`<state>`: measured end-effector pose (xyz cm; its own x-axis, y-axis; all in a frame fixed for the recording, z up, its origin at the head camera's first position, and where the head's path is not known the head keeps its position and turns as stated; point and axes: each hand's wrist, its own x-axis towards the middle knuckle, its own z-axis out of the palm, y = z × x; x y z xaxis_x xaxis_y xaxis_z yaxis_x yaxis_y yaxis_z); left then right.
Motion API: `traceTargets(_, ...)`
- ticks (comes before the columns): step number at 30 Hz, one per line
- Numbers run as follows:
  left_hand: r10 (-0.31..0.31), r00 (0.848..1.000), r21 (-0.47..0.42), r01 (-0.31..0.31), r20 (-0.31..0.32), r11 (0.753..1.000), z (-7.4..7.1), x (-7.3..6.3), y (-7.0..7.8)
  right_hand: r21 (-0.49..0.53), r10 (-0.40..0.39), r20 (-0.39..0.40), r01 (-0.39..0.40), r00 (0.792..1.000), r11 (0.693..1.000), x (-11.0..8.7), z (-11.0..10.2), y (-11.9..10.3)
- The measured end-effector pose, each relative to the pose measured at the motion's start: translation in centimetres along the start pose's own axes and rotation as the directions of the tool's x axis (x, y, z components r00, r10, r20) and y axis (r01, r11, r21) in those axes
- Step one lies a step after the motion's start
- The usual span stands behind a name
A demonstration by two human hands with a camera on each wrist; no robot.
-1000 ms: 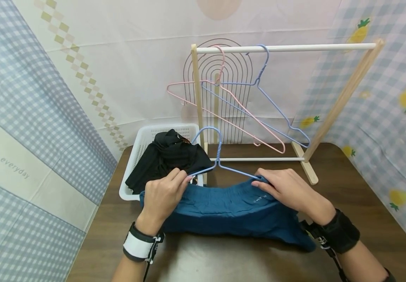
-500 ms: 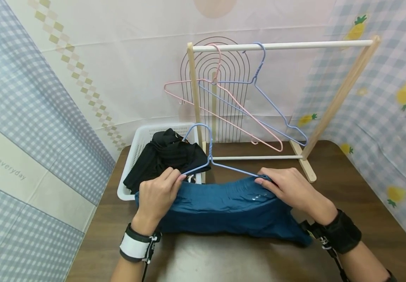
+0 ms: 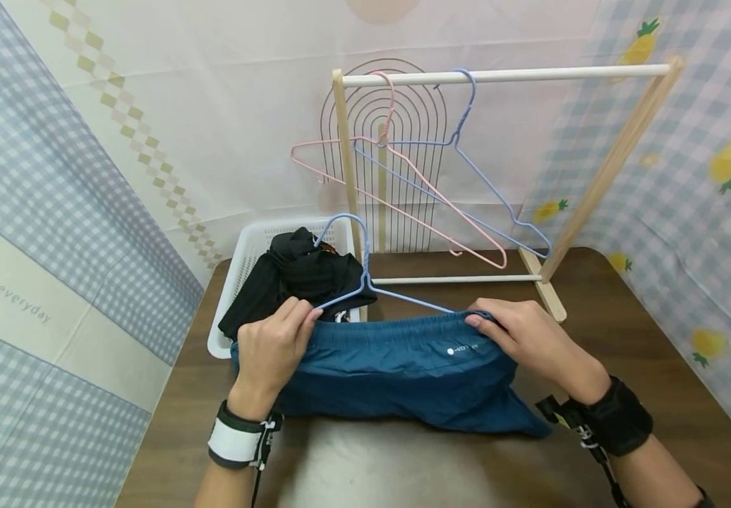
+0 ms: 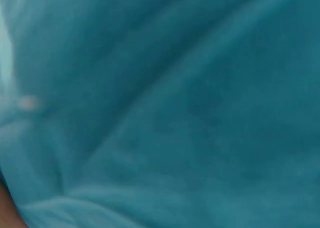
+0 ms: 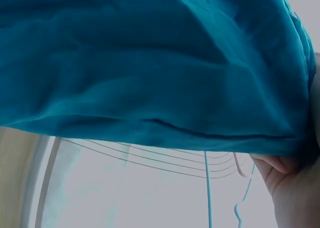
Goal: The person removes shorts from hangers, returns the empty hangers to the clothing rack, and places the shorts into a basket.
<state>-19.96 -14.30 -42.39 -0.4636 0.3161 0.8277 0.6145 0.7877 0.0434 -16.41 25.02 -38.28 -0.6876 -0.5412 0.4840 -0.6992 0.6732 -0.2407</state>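
Note:
Dark teal shorts (image 3: 391, 367) with an elastic waistband hang spread between my two hands in the head view. A blue hanger (image 3: 410, 299) lies along the waistband, its hook upward and its arm ends hidden by the cloth and my hands. My left hand (image 3: 272, 346) grips the left end of the waistband along with the hanger's arm. At the other end, my right hand (image 3: 530, 339) pinches the waistband, thumb in front. Teal cloth fills the left wrist view. In the right wrist view the shorts cover most of the picture, with part of my right hand (image 5: 290, 188) at the right edge.
A white basket (image 3: 219, 346) holding black clothing (image 3: 302, 271) stands behind my left hand. On the rack's white rail (image 3: 562, 73) hang a pink hanger (image 3: 425, 180) and another blue hanger (image 3: 489, 180). A wire stand (image 3: 416, 212) is behind them. Everything stands on a brown table (image 3: 181, 437).
My left hand has shifted left with the hanger, so my hands are farther apart. The waistband is drawn straighter, and the logo near my right hand shows more fully.

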Motion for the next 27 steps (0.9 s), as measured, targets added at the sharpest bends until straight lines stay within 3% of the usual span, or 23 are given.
traceTargets(17,-0.019,0.993,0.009,0.02,-0.12,1.0,0.2,0.1,-0.6,0.08,-0.035,-0.071,0.041,0.997,0.996,-0.8,-0.5,-0.1)
traceTargets(27,-0.113,0.993,-0.136,0.108,-0.031,0.985,-0.4,0.3,0.0,0.08,-0.032,-0.13,0.043,0.991,0.996,-1.3,-0.8,0.1)
